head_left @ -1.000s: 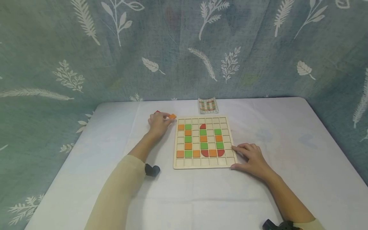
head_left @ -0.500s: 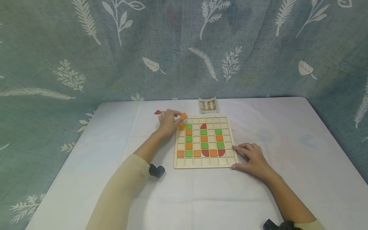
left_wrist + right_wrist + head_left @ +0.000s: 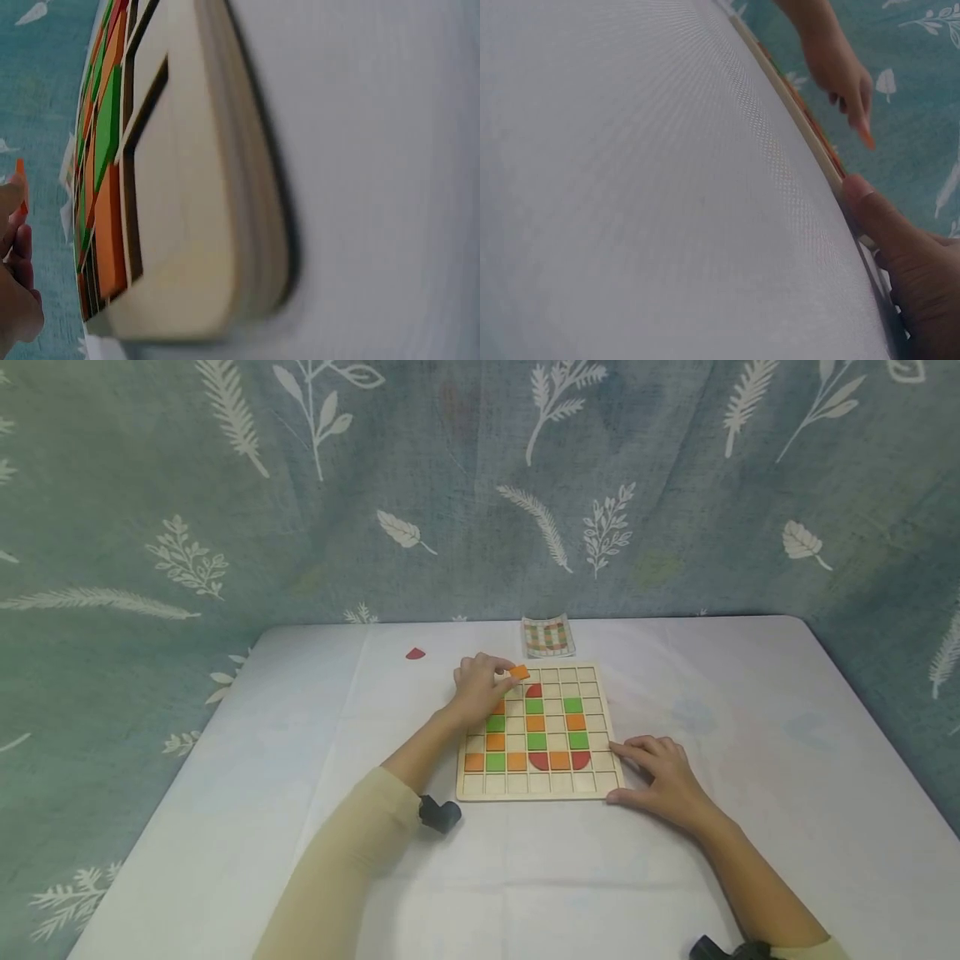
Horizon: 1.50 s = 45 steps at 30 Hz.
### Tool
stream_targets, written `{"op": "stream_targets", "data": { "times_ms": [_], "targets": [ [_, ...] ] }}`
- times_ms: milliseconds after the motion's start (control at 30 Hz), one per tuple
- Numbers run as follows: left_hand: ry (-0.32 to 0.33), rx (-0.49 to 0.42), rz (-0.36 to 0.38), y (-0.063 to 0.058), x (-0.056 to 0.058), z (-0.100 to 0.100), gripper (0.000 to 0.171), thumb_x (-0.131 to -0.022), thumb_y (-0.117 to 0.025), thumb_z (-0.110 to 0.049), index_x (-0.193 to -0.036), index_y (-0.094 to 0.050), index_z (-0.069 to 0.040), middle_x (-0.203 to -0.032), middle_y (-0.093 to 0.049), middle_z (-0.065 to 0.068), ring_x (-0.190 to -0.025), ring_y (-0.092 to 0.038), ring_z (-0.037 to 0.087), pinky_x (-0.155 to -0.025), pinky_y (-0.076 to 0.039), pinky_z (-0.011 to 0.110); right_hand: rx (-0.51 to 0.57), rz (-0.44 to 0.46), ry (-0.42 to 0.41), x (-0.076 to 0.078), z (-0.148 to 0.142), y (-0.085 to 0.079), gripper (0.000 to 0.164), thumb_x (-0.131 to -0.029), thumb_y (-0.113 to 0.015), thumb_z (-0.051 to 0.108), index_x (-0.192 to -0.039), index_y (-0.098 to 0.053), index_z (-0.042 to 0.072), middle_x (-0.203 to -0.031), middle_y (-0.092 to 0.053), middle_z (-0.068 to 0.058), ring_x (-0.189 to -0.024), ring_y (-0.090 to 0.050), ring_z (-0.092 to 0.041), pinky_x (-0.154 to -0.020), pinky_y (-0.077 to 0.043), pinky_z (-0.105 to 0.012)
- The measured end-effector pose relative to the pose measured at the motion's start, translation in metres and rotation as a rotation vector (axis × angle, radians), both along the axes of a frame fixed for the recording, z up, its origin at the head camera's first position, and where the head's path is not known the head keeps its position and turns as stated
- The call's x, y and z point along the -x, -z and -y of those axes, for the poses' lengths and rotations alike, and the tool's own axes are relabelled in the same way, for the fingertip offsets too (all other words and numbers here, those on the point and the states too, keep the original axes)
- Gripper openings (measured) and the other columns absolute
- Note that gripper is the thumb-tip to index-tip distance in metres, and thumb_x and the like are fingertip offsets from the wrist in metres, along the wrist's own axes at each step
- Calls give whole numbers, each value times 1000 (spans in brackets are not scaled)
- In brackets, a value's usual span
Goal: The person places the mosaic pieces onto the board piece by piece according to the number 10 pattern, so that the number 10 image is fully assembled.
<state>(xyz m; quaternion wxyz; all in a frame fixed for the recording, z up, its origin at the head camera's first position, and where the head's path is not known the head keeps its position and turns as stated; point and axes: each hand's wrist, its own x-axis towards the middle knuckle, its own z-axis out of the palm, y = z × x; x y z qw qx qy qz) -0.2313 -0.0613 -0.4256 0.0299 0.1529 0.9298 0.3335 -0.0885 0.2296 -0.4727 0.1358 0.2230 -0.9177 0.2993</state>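
Note:
My left hand (image 3: 477, 689) pinches an orange square tile (image 3: 519, 672) between thumb and fingertips, close over the upper part of a wooden grid board (image 3: 558, 783). The same tile (image 3: 22, 184) shows edge-on in the left wrist view. Orange and green squares and red rounded pieces lie in several cells of the board; my left hand hides its upper left part. My right hand (image 3: 660, 781) rests at the board's right side, fingertips on the edge and thumb at the near corner. In the right wrist view its thumb (image 3: 862, 196) touches the board's rim.
A red rounded tile (image 3: 415, 653) lies on the white tablecloth (image 3: 555, 885) left of the board's far corner. Behind the board is a small patterned card (image 3: 548, 637) with a coloured grid. A leaf-print curtain (image 3: 450, 485) hangs behind the table.
My left hand has carried the orange tile rightward from beside the board to over its upper part, uncovering the red tile on the cloth. My right hand has stayed at the edge.

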Motion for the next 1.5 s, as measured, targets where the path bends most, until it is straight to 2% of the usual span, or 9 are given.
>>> {"op": "stream_targets", "data": {
  "times_ms": [333,500,667,900,1200,1500],
  "targets": [
    [16,-4,15,9,-7,-29,37,-91,-60,-38,-119,-65,-15,-110,-54,4,-101,-37,23,-88,-27,42,0,2,-4,0,0,-2,70,-59,-85,37,-120,-64,9,-108,-60,-8,-96,-47,-25,-82,-30,-41],
    [42,60,22,12,-11,-37,39,-91,-59,-41,-120,-63,-16,-105,-51,2,-98,-34,22,-86,-25,40,-8,12,9,0,0,-1,71,-60,-85,38,-121,-64,9,-108,-60,-9,-96,-47,-25,-82,-31,-41],
    [37,104,3,14,-10,-41,36,-92,-59,-38,-120,-62,-16,-104,-49,2,-97,-33,23,-84,-24,38,-9,9,8,1,0,-1,72,-59,-86,37,-121,-63,9,-109,-60,-10,-98,-47,-26,-84,-30,-42],
    [20,146,7,15,-8,-44,35,-92,-58,-38,-122,-61,-19,-114,-49,4,-100,-34,23,-85,-25,38,2,11,-10,1,1,-1,70,-61,-85,37,-122,-63,9,-109,-60,-10,-97,-47,-26,-83,-30,-42],
    [0,141,14,15,-8,-52,31,-91,-60,-39,-119,-63,-27,-110,-49,2,-97,-34,22,-83,-23,40,-22,17,9,0,-3,-2,70,-61,-84,39,-121,-63,9,-110,-60,-9,-95,-46,-24,-81,-30,-41],
    [-26,146,16,15,-5,-47,30,-89,-62,-41,-116,-66,-28,-110,-51,2,-97,-35,23,-86,-22,43,-19,24,22,0,-1,0,70,-61,-85,38,-121,-64,9,-108,-60,-9,-95,-46,-23,-82,-31,-41]
  ]
}}
